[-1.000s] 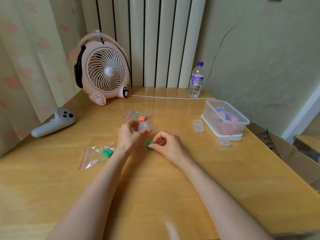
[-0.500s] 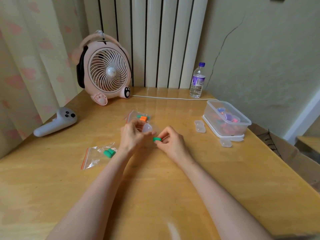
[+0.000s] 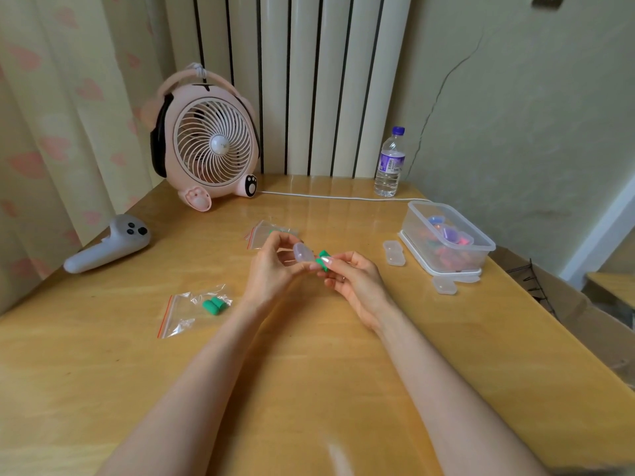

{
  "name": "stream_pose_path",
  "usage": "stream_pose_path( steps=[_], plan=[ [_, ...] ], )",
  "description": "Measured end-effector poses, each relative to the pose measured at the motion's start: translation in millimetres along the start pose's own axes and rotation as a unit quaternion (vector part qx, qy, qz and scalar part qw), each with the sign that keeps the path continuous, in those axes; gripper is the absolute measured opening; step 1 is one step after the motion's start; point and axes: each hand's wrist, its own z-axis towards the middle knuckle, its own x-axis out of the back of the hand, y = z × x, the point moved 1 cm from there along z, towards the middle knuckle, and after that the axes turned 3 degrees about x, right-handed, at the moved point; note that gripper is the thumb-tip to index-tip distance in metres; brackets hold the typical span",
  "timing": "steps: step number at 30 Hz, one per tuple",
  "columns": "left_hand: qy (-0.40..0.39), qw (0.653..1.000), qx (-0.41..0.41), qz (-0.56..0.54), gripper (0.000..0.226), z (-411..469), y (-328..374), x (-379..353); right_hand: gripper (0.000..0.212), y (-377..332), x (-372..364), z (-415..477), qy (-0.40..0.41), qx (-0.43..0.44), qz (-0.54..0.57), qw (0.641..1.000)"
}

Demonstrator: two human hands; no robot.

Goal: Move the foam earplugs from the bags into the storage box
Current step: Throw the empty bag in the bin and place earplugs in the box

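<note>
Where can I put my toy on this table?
The wooden table is barest along its near edge, beside the arms. Another patch lies between the white handheld controller and the clear zip bag of green earplugs. It's crowded beside the clear plastic storage box, among small clear cases.

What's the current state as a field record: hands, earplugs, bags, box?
left hand: holds small clear case above the table
right hand: pinches green earplug beside the case; count unclear
near bag: on table at person's left, bagged green earplugs inside
far bag: behind the hands, contents mostly hidden
storage box: lid off, at right, coloured items inside
loose clear cases: on table beside the box
</note>
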Motion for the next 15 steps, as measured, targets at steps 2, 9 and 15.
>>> stream_pose_path(
  steps=[2, 9, 15],
  plan=[
    [-0.003, 1.0, -0.014, 0.016, 0.046, 0.2, 0.5, 0.5, 0.018, -1.4, 0.8, -1.1, 0.002, 0.003, 0.0, 1.0],
    [-0.026, 0.992, -0.075, 0.097, 0.049, 0.5, -5.9, -0.3, 0.018, -4.0, 2.2, -0.8, 0.01, 0.009, 0.005, 1.0],
    [-0.004, 0.994, -0.06, 0.093, 0.04, -0.8, -2.5, -0.9, 0.017, -2.7, 6.2, -0.4, 0.046, -0.026, -0.007, 0.999]
  ],
)
